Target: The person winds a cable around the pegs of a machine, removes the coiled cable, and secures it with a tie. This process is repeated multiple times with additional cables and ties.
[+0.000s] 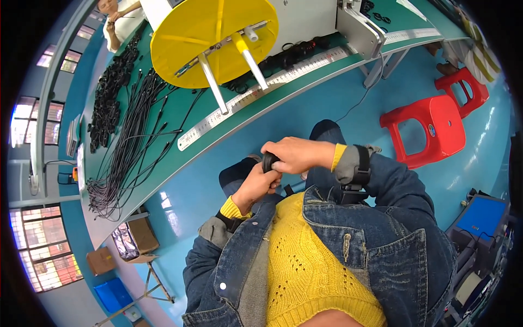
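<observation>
Both of my hands are close together over my lap, in front of the table's edge. Between them is a small coil of black cable (269, 161). My right hand (294, 155) closes on it from above and the right. My left hand (257, 185) grips its lower side, fingers curled. Beyond my hands a yellow disc (188, 46) with two protruding metal rods overhangs the green table (163, 166). A long white ruler (218, 121) lies along the table's near edge. To the left, a bundle of loose dark cables (128, 144) hangs partly over the edge.
A pile of black coiled cables (111, 90) lies farther back. Red stools (427, 131) stand on the blue floor at right, and a grey machine with a blue top (482, 218) is at lower right. Cardboard boxes (143, 236) sit at left. Another person (122, 22) works at far left.
</observation>
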